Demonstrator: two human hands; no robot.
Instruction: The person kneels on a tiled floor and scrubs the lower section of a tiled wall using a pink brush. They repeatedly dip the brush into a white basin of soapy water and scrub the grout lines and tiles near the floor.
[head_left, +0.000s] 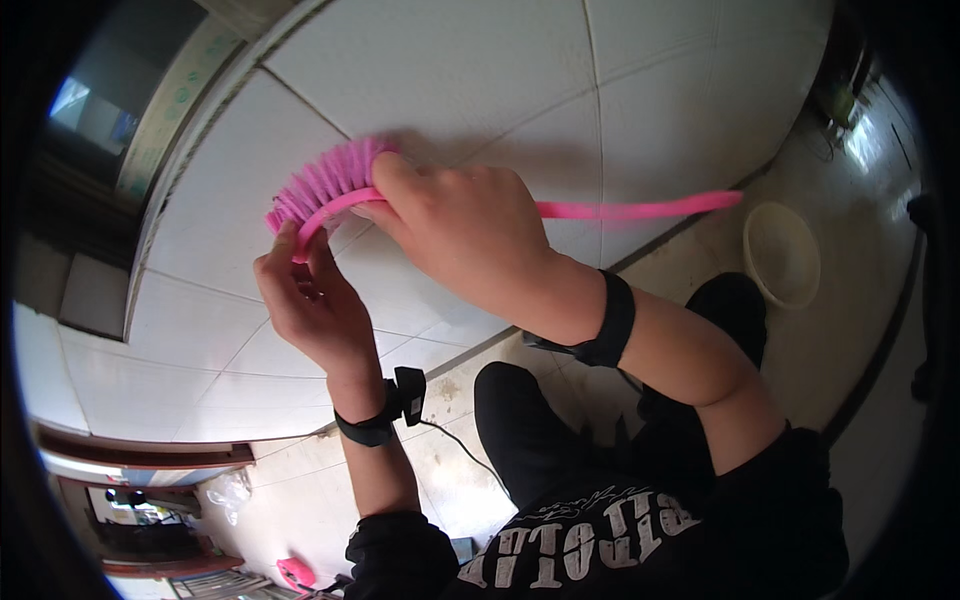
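Note:
A pink long-handled scrub brush is held up in front of a white tiled wall. Its curved head carries paler pink bristles, which face the wall and the upper left. My right hand is wrapped around the brush where head and handle meet, and the slim handle sticks out to the right beyond the fist. With thumb and fingers my left hand grips the far end of the head. Part of the brush back is hidden behind my right hand.
White wall tiles fill the upper view, with a window frame at upper left. A pale plastic basin stands on the floor at right. A clear plastic bag and a pink object lie at lower left. A cable hangs from my left wrist device.

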